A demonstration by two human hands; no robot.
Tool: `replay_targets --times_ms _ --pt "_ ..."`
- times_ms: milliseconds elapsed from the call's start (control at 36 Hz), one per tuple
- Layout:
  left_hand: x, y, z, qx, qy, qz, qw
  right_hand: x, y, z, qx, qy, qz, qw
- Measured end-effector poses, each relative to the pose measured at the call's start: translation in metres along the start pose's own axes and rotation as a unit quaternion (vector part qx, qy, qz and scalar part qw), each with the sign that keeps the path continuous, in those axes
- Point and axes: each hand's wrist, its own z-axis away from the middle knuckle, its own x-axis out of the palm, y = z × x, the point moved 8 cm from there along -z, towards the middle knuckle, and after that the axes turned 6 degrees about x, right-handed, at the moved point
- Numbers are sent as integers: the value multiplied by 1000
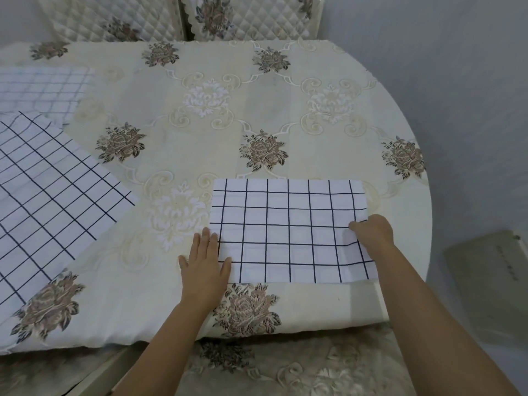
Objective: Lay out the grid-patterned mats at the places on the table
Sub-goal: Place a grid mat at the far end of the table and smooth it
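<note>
The left hand [204, 261] lies flat, fingers straight and close together, its fingertips overlapping the left edge of the near mat [288, 230]. The right hand [374, 232] has its fingers curled onto that mat's right edge, bunching the cloth there into soft creases. This near mat is a thin white rectangle of fabric crossed by dark, narrow grid lines, lying flat and square to the near rim of the table. A second mat [51, 195] of the same checked cloth lies at an angle at the left. A third mat [43, 90], paler in its lines, lies farther back, partly tucked under the second. All rest on a cream tablecloth [200, 144] woven with raised scrollwork and brown roses, draped over the round edge. Two quilted, diamond-stitched chair backs [251, 18] stand at the far side.
</note>
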Motion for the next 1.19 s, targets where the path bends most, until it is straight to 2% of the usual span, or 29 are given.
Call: replay_targets --times_ms 83,139,417,611,944,1194 --pt "-6 -8 2 -8 42 72 996 2 -3 1 -32 -36 -73 996" --pt "-9 -13 3 -9 60 100 993 3 -1 2 -38 -51 -79 995" --pt "-17 -26 -1 -26 80 137 987 22 -20 12 -77 -70 -130 986" --pt "-19 -37 -1 -42 105 149 982 40 -35 17 -94 -83 -122 985" --pt "-16 -29 -3 -29 91 128 987 33 -30 9 -105 -36 -83 990" --pt "-16 -18 -12 -9 64 133 989 36 -34 9 -98 -17 -140 985"
